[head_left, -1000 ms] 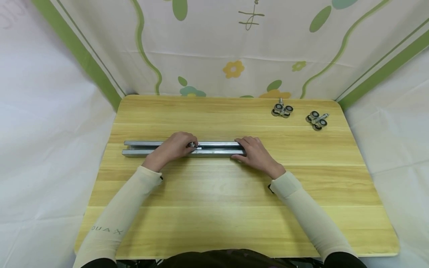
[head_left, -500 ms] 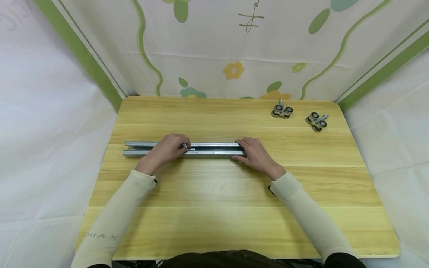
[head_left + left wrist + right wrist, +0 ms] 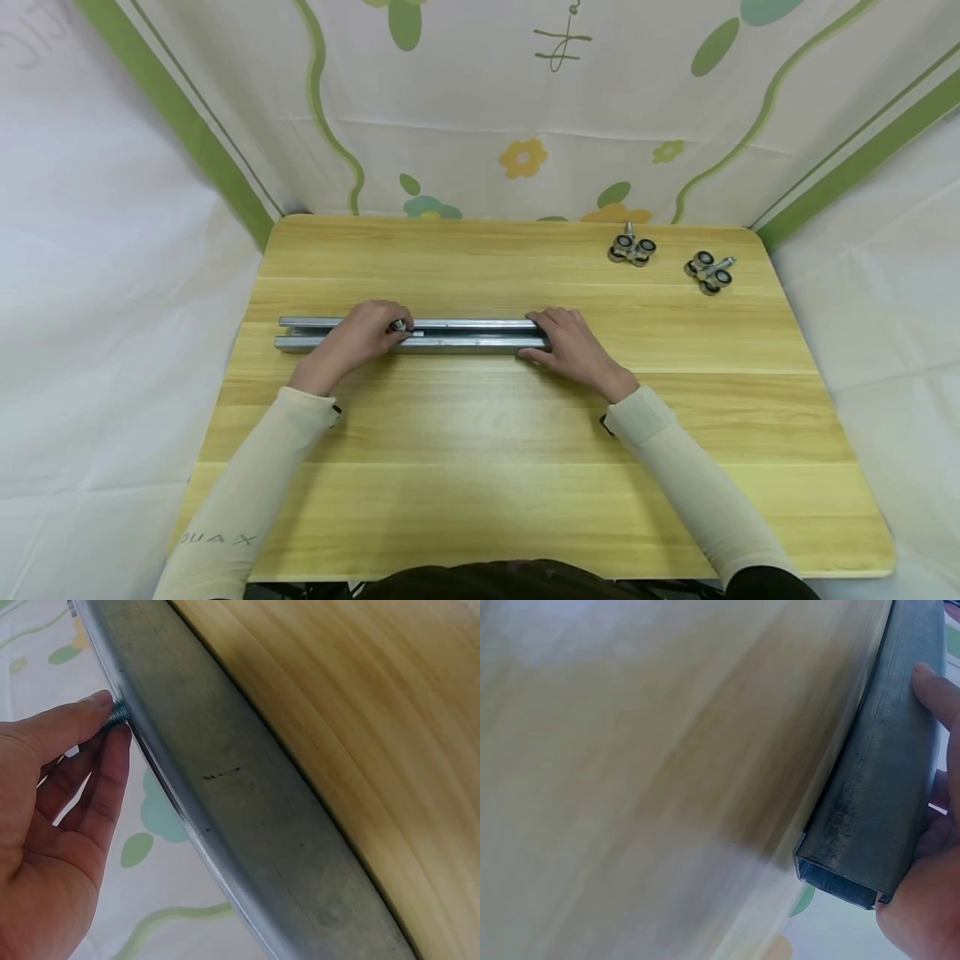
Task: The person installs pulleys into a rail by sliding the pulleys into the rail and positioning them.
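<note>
A galvanized metal channel rail (image 3: 472, 345) lies crosswise on the table, its long slot facing up. My left hand (image 3: 360, 333) is over the left half of the rail and pinches a threaded bolt (image 3: 118, 714) between thumb and fingers. The bolt stands up out of the slot, and whatever it joins to below is hidden inside the rail. Just right of those fingertips, a small pale piece (image 3: 417, 334) shows in the slot. At the rail's right end my right hand (image 3: 572, 346) grips it, the thumb (image 3: 934, 690) on the near wall and fingers over the far side.
Two metal roller trolleys with threaded bolts, one (image 3: 632, 247) near the back edge and another (image 3: 708, 273) farther right, sit on the wooden table (image 3: 495, 467). A printed cloth curtain (image 3: 450, 92) hangs behind, with white cloth at both sides.
My left hand has slid left along the rail with the bolt, and the pale piece has moved along with it. The right hand and the rail stay in place.
</note>
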{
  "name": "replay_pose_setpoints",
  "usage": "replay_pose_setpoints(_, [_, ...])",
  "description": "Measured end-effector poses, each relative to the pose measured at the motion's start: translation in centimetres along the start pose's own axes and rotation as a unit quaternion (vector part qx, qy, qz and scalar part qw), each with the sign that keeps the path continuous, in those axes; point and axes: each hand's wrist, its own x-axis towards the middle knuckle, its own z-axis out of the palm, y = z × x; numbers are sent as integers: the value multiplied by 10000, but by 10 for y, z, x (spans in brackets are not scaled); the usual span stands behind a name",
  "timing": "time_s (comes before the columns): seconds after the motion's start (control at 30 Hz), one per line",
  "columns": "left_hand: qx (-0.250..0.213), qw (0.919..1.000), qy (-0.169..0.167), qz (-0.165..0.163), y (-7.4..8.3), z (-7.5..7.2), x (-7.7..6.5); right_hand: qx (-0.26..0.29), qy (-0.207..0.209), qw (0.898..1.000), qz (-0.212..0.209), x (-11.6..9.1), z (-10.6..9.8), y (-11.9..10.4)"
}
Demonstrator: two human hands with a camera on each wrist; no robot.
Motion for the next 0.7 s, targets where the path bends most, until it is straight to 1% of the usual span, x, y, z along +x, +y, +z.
replay_pose_setpoints(0.53, [75,9996,286,15,-9,0,-10,57,-32,10000,40,-1,-1,-1])
replay_pose_setpoints(0.7, [109,9994,334,-58,-12,-1,-14,68,-61,9999,44,-1,-1,0])
